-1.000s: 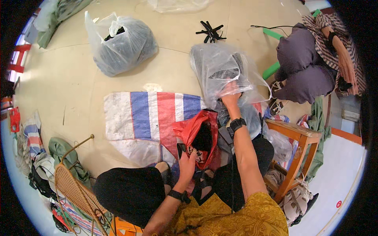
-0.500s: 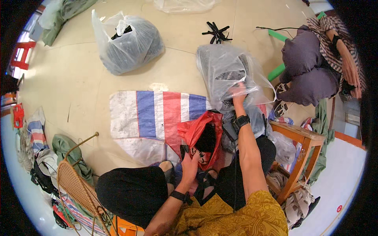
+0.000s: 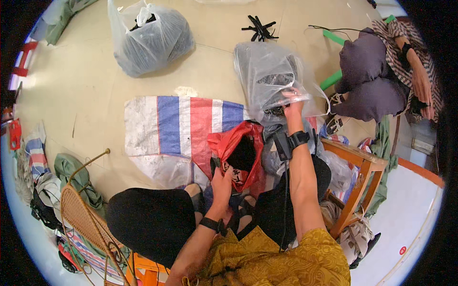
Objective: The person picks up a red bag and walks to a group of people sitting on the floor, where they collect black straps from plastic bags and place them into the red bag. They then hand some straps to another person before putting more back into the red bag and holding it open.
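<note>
My left hand point(image 3: 222, 187) is closed on a small black piece point(image 3: 214, 164) against the near left side of a red plastic bag point(image 3: 224, 145). Dark, fuzzy-looking contents point(image 3: 242, 155) fill the bag's open mouth. Further off, my right hand point(image 3: 293, 101) reaches into the mouth of a clear plastic bag point(image 3: 262, 62) with dark things in it. Its film partly covers my fingers, so their grip cannot be made out. Both bags lie at the right end of a striped woven sheet point(image 3: 164, 124) on the floor.
A stuffed whitish plastic bag point(image 3: 155, 45) stands at far left, and several black strips point(image 3: 260, 28) lie at the back. Another person point(image 3: 369, 76) sits at right. A wooden stool point(image 3: 360, 167) is beside my right knee, a wicker chair point(image 3: 83, 214) at my left.
The whole view has shifted, with floor things now higher in the picture. My right hand stays at the clear bag's mouth, its fingers turned slightly. My left hand keeps the black piece beside the red bag.
</note>
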Demonstrator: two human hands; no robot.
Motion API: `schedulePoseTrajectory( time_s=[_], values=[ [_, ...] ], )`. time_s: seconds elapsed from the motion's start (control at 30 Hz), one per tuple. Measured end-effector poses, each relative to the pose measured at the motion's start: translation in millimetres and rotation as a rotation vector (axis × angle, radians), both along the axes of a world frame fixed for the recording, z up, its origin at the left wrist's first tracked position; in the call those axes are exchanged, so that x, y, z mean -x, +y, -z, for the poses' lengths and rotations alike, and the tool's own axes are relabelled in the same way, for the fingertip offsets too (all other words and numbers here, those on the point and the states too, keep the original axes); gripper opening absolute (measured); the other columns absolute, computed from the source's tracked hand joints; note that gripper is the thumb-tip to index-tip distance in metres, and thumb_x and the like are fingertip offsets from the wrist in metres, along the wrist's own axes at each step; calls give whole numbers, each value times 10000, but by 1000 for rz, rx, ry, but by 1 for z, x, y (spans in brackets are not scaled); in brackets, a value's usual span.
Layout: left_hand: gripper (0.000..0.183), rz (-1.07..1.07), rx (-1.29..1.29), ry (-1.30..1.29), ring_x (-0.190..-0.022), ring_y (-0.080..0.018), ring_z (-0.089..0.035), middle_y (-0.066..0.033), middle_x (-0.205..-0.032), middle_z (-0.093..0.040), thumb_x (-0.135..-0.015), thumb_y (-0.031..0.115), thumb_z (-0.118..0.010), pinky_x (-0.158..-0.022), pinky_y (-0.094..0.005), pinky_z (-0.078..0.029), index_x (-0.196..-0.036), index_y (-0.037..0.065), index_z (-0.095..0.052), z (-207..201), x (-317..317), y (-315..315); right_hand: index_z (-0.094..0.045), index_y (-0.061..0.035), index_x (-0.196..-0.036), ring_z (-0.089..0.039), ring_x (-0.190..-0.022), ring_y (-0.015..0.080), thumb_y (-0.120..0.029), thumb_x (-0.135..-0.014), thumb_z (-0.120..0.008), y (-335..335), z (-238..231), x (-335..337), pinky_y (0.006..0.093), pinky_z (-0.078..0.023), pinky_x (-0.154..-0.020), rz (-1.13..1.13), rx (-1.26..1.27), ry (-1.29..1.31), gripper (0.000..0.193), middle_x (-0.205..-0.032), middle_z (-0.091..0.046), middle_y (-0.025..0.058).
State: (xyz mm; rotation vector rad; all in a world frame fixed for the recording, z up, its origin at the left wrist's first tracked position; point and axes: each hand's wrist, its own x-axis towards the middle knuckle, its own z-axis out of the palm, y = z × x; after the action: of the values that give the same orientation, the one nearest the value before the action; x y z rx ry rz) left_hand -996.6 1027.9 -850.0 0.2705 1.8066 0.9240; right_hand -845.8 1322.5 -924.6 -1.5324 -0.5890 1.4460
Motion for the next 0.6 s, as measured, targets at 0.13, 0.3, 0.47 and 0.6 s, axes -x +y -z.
schedulePoseTrajectory(
  time_s=[0.13,0.3,0.47,0.6],
  values=[
    [297,-60,-7,-16,-812,-332,-547,-215,-851,-564,-794,234,-514,-722,-375,-402,-911,-37,-484,7,-1,-2,-508,-97,-893,-491,-574,169,10,-644,-564,-13,-8,-7,279,-355,-398,75,57,152,277,-692,-528,53],
    [355,-185,38,-25,-767,-270,-543,-171,-830,-569,-771,259,-551,-713,-347,-407,-947,-43,-493,23,4,3,-483,-81,-948,-499,-609,177,38,-671,-503,-37,-10,-26,256,-342,-406,27,18,313,302,-760,-526,72],
    [357,-254,18,28,-720,-173,-509,-102,-794,-553,-774,269,-555,-668,-296,-408,-935,-46,-502,13,15,17,-500,-49,-902,-518,-615,197,64,-632,-525,-86,-42,-14,251,-348,-421,-108,61,440,293,-780,-528,94],
    [300,-223,-30,55,-680,-149,-494,-74,-763,-548,-793,248,-535,-630,-288,-401,-886,-36,-522,9,22,21,-513,-36,-856,-516,-595,187,74,-612,-541,-129,-69,17,237,-332,-397,-242,186,447,269,-792,-533,102]
  ],
)
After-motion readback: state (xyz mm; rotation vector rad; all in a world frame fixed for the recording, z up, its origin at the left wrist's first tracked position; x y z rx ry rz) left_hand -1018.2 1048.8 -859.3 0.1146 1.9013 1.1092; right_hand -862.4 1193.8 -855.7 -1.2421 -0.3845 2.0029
